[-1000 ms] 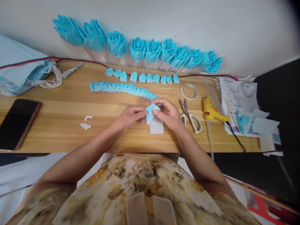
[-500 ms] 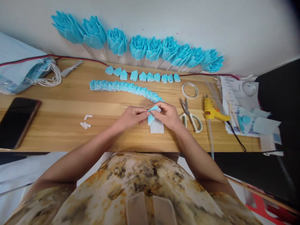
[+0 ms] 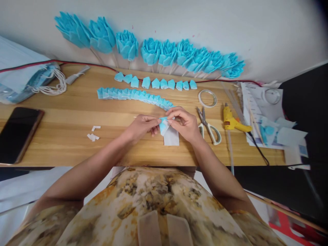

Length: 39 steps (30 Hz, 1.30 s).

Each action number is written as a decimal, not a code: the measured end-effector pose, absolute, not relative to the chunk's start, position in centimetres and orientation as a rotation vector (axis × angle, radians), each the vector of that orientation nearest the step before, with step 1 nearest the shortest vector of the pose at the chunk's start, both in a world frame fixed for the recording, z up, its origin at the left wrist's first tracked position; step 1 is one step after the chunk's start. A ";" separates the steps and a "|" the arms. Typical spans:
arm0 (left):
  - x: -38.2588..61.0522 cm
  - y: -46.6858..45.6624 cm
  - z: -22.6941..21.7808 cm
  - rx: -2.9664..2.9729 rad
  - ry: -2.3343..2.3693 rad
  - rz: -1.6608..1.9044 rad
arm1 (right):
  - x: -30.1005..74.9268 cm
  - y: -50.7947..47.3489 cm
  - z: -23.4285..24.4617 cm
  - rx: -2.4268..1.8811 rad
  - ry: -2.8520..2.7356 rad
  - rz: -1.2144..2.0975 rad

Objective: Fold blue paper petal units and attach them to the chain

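Both hands meet over the middle of the wooden table (image 3: 64,116). My left hand (image 3: 140,127) and my right hand (image 3: 185,124) pinch a small light-blue fabric piece (image 3: 163,125) between their fingertips, folded and held just above a white square (image 3: 171,138) lying on the table. Just behind the hands runs a long overlapping row of folded blue petals (image 3: 133,95). Farther back lies a second row of separate blue petals (image 3: 156,83).
Blue fabric flowers (image 3: 151,53) on sticks lean against the wall. Scissors (image 3: 208,126), a tape roll (image 3: 207,98) and a yellow glue gun (image 3: 233,123) lie to the right, papers (image 3: 266,119) beyond. A phone (image 3: 17,133), white scraps (image 3: 93,135) and bagged masks (image 3: 25,83) are on the left.
The blue piece has been folded smaller between the fingertips, and my right hand's fingers have shifted over its top edge. Both hands stay in the same spot.
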<state>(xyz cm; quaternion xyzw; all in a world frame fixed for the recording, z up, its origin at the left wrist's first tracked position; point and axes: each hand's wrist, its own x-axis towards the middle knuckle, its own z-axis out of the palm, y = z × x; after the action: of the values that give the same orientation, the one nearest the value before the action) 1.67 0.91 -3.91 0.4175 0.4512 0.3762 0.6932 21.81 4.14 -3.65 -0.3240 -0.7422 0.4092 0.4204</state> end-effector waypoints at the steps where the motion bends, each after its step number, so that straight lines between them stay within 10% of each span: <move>1: 1.7 0.9 -3.9 0.908 0.986 0.842 | 21.8 4.2 -3.6 -0.807 -1.878 1.012; 21: 1.5 0.8 -3.2 0.901 0.997 0.878 | 21.8 4.1 -2.8 -0.814 -2.057 0.936; 39: 1.8 0.7 -2.8 1.228 1.278 0.950 | 21.0 4.2 -3.6 -1.102 -1.622 1.547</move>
<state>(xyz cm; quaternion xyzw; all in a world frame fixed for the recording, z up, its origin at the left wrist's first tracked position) 1.81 0.73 -2.77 0.5156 0.5368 0.3990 0.5356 21.03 4.16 -3.56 -0.4185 -0.6161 0.5875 0.3163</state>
